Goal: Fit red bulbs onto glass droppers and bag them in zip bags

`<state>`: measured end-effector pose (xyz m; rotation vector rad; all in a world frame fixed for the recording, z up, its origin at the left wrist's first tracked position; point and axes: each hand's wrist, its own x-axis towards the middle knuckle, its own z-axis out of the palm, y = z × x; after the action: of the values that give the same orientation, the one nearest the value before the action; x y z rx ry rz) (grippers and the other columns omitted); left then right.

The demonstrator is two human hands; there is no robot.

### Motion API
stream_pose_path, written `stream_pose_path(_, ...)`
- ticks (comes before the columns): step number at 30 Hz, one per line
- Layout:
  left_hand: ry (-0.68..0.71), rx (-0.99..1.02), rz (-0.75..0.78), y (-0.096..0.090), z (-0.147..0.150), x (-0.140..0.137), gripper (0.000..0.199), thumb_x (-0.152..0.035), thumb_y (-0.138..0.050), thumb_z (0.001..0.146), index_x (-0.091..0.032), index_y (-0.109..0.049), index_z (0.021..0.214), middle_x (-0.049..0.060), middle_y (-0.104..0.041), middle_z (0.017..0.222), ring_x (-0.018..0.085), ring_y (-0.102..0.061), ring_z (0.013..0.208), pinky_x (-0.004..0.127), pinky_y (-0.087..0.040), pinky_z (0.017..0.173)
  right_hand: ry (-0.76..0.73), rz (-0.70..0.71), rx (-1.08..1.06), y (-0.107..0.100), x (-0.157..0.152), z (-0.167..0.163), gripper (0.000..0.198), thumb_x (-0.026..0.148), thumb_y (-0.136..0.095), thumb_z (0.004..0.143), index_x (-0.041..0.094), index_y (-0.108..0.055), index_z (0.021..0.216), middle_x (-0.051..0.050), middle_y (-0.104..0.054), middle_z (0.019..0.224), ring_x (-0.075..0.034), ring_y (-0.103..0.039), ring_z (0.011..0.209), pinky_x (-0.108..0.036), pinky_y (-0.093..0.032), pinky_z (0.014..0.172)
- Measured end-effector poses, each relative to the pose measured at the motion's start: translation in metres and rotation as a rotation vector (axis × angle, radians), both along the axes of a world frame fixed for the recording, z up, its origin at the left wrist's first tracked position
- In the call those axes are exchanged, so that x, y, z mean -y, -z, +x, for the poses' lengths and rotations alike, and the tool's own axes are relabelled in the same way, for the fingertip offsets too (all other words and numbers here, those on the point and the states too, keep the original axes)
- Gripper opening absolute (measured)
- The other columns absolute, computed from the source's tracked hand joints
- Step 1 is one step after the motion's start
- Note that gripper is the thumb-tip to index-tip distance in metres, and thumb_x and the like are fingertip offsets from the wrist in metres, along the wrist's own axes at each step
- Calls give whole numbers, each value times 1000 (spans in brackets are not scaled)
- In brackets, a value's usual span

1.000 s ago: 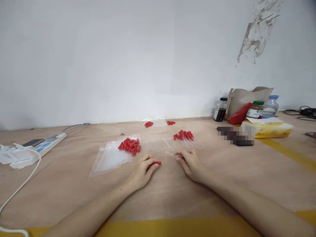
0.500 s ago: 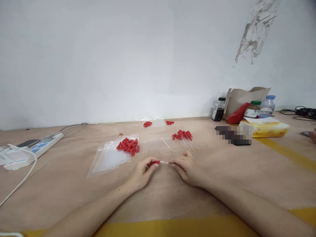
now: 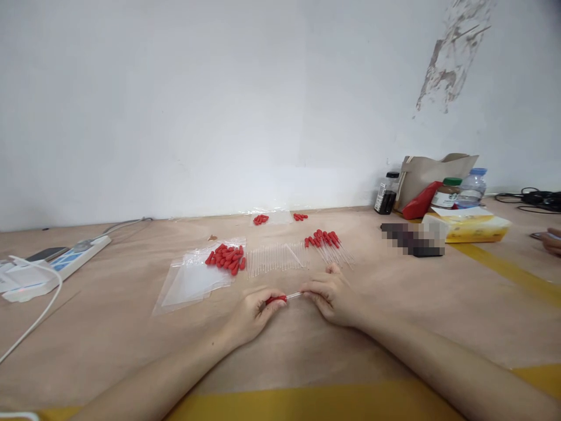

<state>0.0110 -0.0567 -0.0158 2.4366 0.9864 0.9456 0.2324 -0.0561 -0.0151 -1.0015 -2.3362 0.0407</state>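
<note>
The left hand (image 3: 258, 313) curls its fingers around a red bulb (image 3: 277, 299) and the right hand (image 3: 335, 295) pinches a clear tube (image 3: 294, 295); apart a second ago, the two pieces now meet above the near worktop (image 3: 280, 356), aligned left to right, bulb mouth rightward. Beyond, left, loose bulbs (image 3: 225, 258) lie on clear bags (image 3: 193, 286); far right, a bottle (image 3: 386, 196) holds dark contents.

Small red bulb (image 3: 279, 299) and slim clear tube (image 3: 294, 295), end to end, nearly level, between the hands (image 3: 254, 311).
</note>
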Motion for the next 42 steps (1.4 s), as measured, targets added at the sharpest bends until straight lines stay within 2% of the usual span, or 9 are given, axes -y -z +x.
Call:
stream_pose_path(7,1,-94,44,0,0,-1,18,-29,-47,86,-18,-61,85,2,-64,74,12,-56,65,23,-43,61,-3,89,-4,4,3,-4,23,19,-40,85,21,-63,87,-1,-65,73,-11,-50,63,-31,-20,70)
stream_pose_path(22,86,-149,106,3,-4,-7,18,-26,-45,87,-15,-60,89,4,-62,77,14,-56,69,23,-43,64,-27,105,-35,15,2,-19,19,14,-43,81,18,-62,80,0,-64,67,-10,-48,59,-30,-18,65)
stream_pose_path(27,79,-120,141,-2,-8,-16,16,-27,-51,85,-16,-62,88,4,-65,77,14,-58,67,23,-44,63,12,133,40,6,1,-19,20,18,-42,84,19,-62,83,-2,-64,73,-12,-49,69,-30,-19,66)
stream_pose_path(30,164,-167,176,-2,-13,-22,16,-30,-53,84,-18,-64,88,3,-66,77,15,-59,72,25,-44,68,23,214,158,-2,3,-18,19,22,-45,83,20,-63,77,-4,-62,75,-14,-48,73,-31,-20,66)
stream_pose_path(33,113,-161,127,1,-17,-24,22,-30,-55,82,-21,-59,102,3,-64,85,15,-58,77,26,-44,71,43,193,236,-7,5,-13,18,22,-48,81,19,-63,72,-3,-61,71,-15,-48,73,-31,-21,67)
stream_pose_path(35,-24,-115,63,3,-19,-24,34,-31,-56,80,-21,-52,112,2,-60,86,14,-55,73,25,-44,66,133,91,178,-10,0,-6,20,23,-46,81,19,-62,70,-2,-62,69,-14,-49,70,-30,-24,68)
stream_pose_path(37,-104,-108,9,5,-19,-24,31,-30,-56,80,-19,-53,109,1,-56,79,13,-52,65,24,-43,61,310,-68,49,-12,-13,3,25,29,-44,81,19,-62,67,-1,-62,65,-13,-50,64,-28,-27,65)
stream_pose_path(39,-93,-138,-25,4,-19,-25,19,-29,-52,81,-18,-58,95,0,-53,73,12,-50,63,23,-41,59,524,-229,-68,-14,-34,12,30,37,-45,79,19,-61,62,-1,-61,60,-13,-51,59,-26,-29,59)
stream_pose_path(42,-50,-165,-36,2,-18,-24,16,-27,-49,83,-17,-61,88,1,-53,74,12,-50,65,23,-40,60,744,-287,-132,-15,-68,17,33,42,-44,77,19,-59,60,-3,-62,65,-16,-54,64,-26,-31,59)
